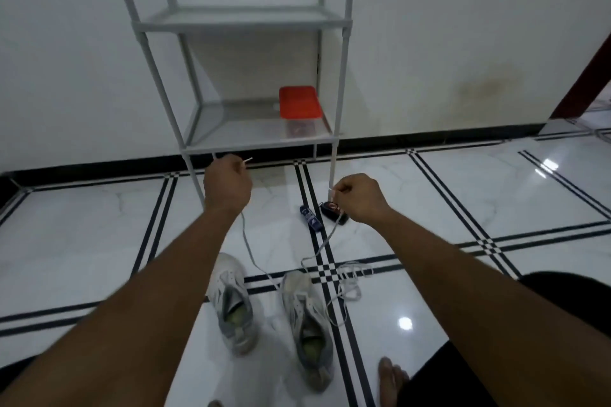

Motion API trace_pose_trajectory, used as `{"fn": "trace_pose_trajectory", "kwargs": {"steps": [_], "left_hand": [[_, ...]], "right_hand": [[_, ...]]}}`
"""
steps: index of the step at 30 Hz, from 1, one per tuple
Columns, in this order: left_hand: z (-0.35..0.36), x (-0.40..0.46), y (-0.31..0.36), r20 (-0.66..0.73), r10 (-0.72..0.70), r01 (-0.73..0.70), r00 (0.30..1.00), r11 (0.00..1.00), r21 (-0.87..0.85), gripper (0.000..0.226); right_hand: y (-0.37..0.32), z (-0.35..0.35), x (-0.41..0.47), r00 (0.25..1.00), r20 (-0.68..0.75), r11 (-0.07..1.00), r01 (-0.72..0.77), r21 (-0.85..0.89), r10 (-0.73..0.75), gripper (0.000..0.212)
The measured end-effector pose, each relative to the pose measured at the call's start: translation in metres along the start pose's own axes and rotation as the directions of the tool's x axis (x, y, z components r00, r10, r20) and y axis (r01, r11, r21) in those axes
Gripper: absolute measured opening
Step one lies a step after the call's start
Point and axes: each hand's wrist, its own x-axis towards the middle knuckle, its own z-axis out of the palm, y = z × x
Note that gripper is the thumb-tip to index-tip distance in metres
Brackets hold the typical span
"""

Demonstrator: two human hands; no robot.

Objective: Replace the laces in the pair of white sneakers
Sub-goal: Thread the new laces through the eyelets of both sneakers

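Two white sneakers stand side by side on the tiled floor, toes pointing away from me: the left sneaker (233,304) and the right sneaker (309,324). A white lace (248,249) runs up from the toe end of the right sneaker to both raised hands. My left hand (227,183) pinches one lace end, its tip sticking out to the right. My right hand (358,196) pinches the other end. A second loose white lace (350,281) lies tangled on the floor to the right of the right sneaker.
A grey two-tier rack (238,82) stands against the wall ahead with a red tray (300,102) on its lower shelf. Two small dark objects (325,213) lie on the floor below my right hand. My bare foot (391,380) and knee sit at the lower right.
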Motion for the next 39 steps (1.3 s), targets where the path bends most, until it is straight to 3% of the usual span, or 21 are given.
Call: {"fn": "trace_pose_trajectory", "kwargs": {"steps": [3, 5, 7, 9, 10, 13, 18, 21, 24, 39], "left_hand": [[0.046, -0.035, -0.030, 0.030, -0.055, 0.050, 0.998, 0.989, 0.138, 0.061], [0.082, -0.068, -0.053, 0.213, -0.111, 0.079, 0.971, 0.985, 0.151, 0.042], [0.115, -0.104, -0.081, 0.460, -0.249, 0.189, 0.852, 0.967, 0.173, 0.014], [0.142, -0.134, -0.104, 0.634, -0.405, 0.341, 0.659, 0.912, 0.228, 0.024], [0.151, -0.147, -0.113, 0.659, -0.427, 0.357, 0.619, 0.901, 0.247, 0.029], [0.167, -0.172, -0.125, 0.672, -0.445, 0.345, 0.592, 0.893, 0.288, 0.034], [0.182, -0.191, -0.150, 0.670, -0.488, 0.501, 0.560, 0.843, 0.196, 0.032], [0.180, -0.198, -0.163, 0.663, -0.547, 0.707, 0.511, 0.707, 0.039, 0.018], [0.174, -0.200, -0.167, 0.705, -0.550, 0.808, 0.448, 0.586, -0.056, 0.007], [0.181, -0.203, -0.169, 0.756, -0.551, 0.915, 0.353, 0.373, -0.156, 0.016]], "right_hand": [[0.043, 0.042, -0.006, 0.998, -0.004, 0.995, -0.070, -0.066, 0.070, 0.009], [0.070, 0.072, -0.016, 0.993, 0.047, 0.992, -0.100, -0.080, 0.104, 0.014], [0.097, 0.105, -0.028, 0.982, 0.128, 0.987, -0.126, -0.103, 0.139, 0.017], [0.121, 0.136, -0.041, 0.975, 0.172, 0.989, -0.126, -0.082, 0.139, 0.018], [0.130, 0.150, -0.047, 0.975, 0.180, 0.991, -0.116, -0.073, 0.127, 0.018], [0.153, 0.178, -0.062, 0.955, 0.273, 0.989, -0.089, -0.122, 0.119, 0.016], [0.180, 0.204, -0.069, 0.940, 0.332, 0.983, -0.020, -0.185, 0.081, 0.010], [0.184, 0.213, -0.069, 0.930, 0.359, 0.974, 0.005, -0.227, 0.079, 0.011], [0.187, 0.222, -0.070, 0.926, 0.372, 0.972, 0.022, -0.233, 0.068, 0.012], [0.183, 0.235, -0.071, 0.936, 0.352, 0.985, 0.066, -0.161, -0.005, 0.014]]}}
